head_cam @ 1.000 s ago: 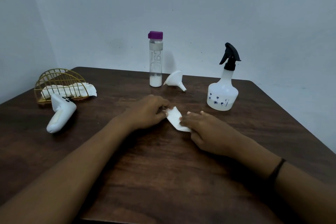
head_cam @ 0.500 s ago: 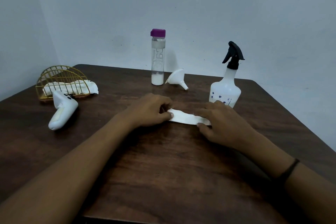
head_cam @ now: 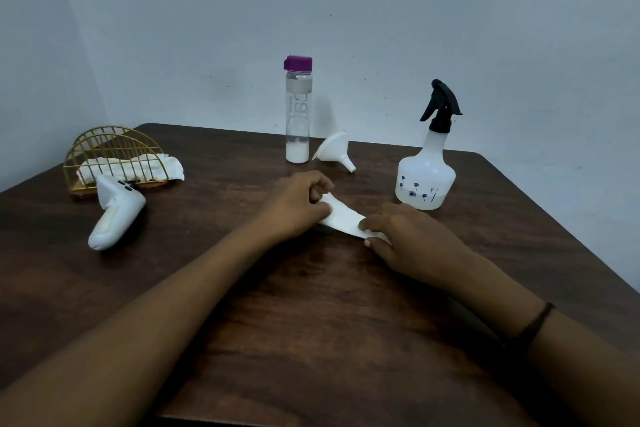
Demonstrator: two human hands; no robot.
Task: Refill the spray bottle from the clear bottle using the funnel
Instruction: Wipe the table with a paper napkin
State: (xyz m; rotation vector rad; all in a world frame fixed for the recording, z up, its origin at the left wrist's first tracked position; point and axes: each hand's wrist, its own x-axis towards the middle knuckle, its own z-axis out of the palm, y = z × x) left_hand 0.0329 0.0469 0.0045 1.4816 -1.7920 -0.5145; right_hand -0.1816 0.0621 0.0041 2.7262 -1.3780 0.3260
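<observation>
Sitting against pale grey walls, the dark wooden bench (head_cam: 311,322) is carrying a spray bottle (head_cam: 425,180), with the funnel (head_cam: 334,151) lying tipped to its left and the purple-capped clear bottle (head_cam: 297,114) standing beyond that. Left of the spray bottle, the left hand (head_cam: 294,204) and right hand (head_cam: 408,236) are each pinching an end of a white paper strip (head_cam: 343,217). Far left of it are lying a white controller (head_cam: 116,215) and a gold wire rack (head_cam: 116,156).

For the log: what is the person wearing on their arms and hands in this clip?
Both forearms are bare, with no sleeves in view and no gloves. The left hand shows nothing worn. Behind the right hand, a thin dark band circles the wrist. No rings or markings can be made out.
</observation>
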